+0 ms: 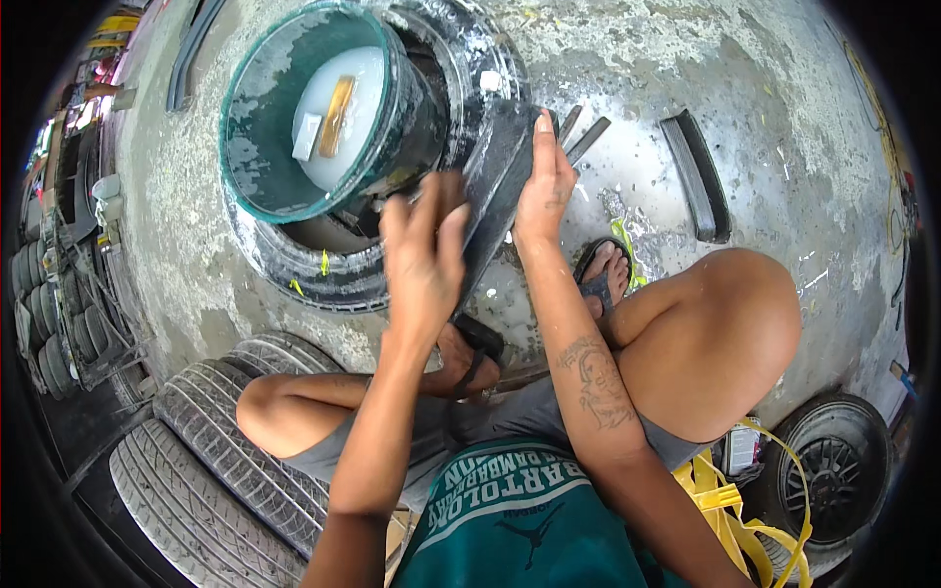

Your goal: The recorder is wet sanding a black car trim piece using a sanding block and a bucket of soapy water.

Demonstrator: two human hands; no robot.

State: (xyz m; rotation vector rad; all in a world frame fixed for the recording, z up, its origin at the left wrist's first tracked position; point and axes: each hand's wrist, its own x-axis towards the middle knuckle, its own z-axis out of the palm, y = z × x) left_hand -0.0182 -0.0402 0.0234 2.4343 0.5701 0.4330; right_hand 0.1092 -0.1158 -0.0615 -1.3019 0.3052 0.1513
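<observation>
I squat on a wet concrete floor and hold a dark rubber strip (pixel 498 167) upright between both hands. My left hand (pixel 423 257) grips its lower left side with bent fingers. My right hand (pixel 545 184) lies along its right edge, fingers stretched upward and thumb behind it. Just beyond the strip, a green bucket (pixel 257 147) of milky liquid sits inside a black tyre (pixel 294 260) lying flat. A yellowish stick and a small white piece float in the liquid.
Two tyres (pixel 211 441) lie at my lower left. A curved rubber piece (pixel 698 178) and two short strips (pixel 586 137) lie on the floor to the right. A wheel (pixel 833 468) and yellow strap (pixel 727 502) sit at lower right.
</observation>
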